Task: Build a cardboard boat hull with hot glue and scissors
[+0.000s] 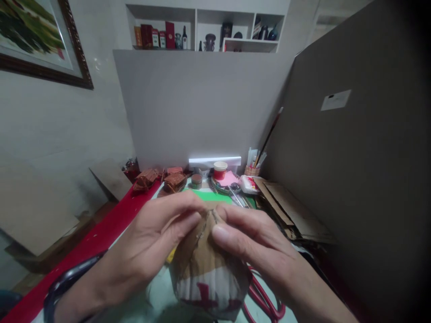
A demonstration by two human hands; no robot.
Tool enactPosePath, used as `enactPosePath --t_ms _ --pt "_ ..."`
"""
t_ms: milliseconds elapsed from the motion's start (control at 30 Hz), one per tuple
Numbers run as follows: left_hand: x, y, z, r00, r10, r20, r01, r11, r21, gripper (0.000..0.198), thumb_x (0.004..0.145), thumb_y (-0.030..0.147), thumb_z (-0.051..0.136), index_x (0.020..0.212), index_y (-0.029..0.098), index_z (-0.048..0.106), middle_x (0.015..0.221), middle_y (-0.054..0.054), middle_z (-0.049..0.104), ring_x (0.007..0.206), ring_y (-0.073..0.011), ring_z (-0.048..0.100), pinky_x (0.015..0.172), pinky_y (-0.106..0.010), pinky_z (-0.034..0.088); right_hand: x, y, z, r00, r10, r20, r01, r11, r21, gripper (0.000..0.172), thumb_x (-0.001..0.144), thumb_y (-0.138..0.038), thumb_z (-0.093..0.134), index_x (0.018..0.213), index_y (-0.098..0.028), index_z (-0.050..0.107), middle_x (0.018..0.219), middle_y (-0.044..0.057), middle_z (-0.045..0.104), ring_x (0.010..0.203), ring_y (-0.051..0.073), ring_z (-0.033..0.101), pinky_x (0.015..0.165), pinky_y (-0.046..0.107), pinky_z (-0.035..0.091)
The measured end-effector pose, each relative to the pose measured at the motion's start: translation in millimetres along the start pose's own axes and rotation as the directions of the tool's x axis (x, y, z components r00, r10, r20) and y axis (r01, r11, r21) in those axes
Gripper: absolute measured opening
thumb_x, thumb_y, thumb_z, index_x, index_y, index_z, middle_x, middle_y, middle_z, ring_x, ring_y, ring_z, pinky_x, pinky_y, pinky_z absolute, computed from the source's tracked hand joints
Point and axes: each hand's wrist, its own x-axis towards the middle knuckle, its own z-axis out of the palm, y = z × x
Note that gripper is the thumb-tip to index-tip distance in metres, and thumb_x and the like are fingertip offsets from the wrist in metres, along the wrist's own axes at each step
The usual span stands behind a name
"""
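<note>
Between my two hands is a folded piece of corrugated cardboard (210,264), brown above and white with red print lower down. Its raw fluted edges meet in a peak at the top. My left hand (144,242) pinches the left side of that peak with thumb and forefinger. On the other side, my right hand (259,237) presses its thumb on the front face, with the fingers bent behind. Red-handled scissors (266,298) lie on the table, partly covered by the cardboard and my right hand. A green sheet (212,196) shows behind my fingertips.
Brown crafted pieces (175,181) and a small round tub (196,181) stand at the back. A red-and-white cup (220,171) is near pink paper (230,178). Flat cardboard (299,211) lies right, below a grey partition (353,157). A holder (252,170) contains brushes.
</note>
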Motion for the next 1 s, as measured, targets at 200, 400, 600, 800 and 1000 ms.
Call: enactPosePath --t_ms 200,400,600,800,1000 --pt "3.9 -2.3 -6.3 0.972 0.035 -0.234 -0.056 0.995 -0.082 0.015 0.097 0.04 0.062 0.088 0.03 0.066 0.085 0.004 0.063 0.079 -0.0148 0.057 0.074 -0.022 0.045 1.0 -1.8 -3.1 1.0 0.01 0.01 -0.01 0.998 0.055 0.035 0.099 -0.038 0.06 0.071 -0.02 0.048 0.078 -0.001 0.046 0.074 0.014 0.044 0.067 0.024 0.035" --pt "14.8 -8.0 -11.5 0.938 -0.163 -0.307 -0.006 0.875 -0.484 0.028 0.095 0.028 0.063 0.069 0.022 0.053 0.063 0.004 0.049 0.063 -0.0118 0.042 0.06 -0.02 0.04 6.3 10.3 -8.0 0.999 0.016 0.049 -0.025 0.98 0.2 0.031 0.099 -0.04 0.062 0.08 -0.018 0.053 0.078 -0.002 0.043 0.07 0.01 0.038 0.061 0.023 0.028" --pt "14.2 -11.0 -6.3 0.934 -0.056 -0.352 0.001 0.988 -0.155 0.024 0.094 0.034 0.067 0.074 0.023 0.062 0.064 0.006 0.062 0.061 -0.0085 0.055 0.058 -0.017 0.042 11.4 18.2 -8.8 0.999 -0.044 0.012 0.038 0.945 0.325 0.037 0.095 -0.041 0.068 0.074 -0.017 0.049 0.068 -0.004 0.037 0.059 0.008 0.032 0.051 0.02 0.024" --pt "10.3 -15.7 -4.9 0.97 -0.001 -0.242 0.002 1.0 0.003 0.02 0.093 0.032 0.069 0.074 0.025 0.073 0.069 0.006 0.065 0.063 -0.0081 0.055 0.055 -0.015 0.041 12.9 24.8 -7.1 0.994 -0.105 -0.004 0.1 0.929 0.356 0.034 0.096 -0.041 0.067 0.077 -0.016 0.053 0.071 -0.003 0.042 0.061 0.007 0.036 0.053 0.02 0.027" --pt "11.1 -18.2 -3.8 0.99 -0.003 -0.142 0.006 1.0 0.019 0.018 0.096 0.034 0.063 0.082 0.027 0.07 0.075 0.006 0.065 0.067 -0.0096 0.058 0.059 -0.014 0.045 16.3 29.3 -4.6 0.992 -0.124 -0.032 0.128 0.95 0.285 0.033 0.096 -0.041 0.066 0.078 -0.016 0.055 0.074 -0.001 0.045 0.062 0.008 0.039 0.052 0.021 0.029"
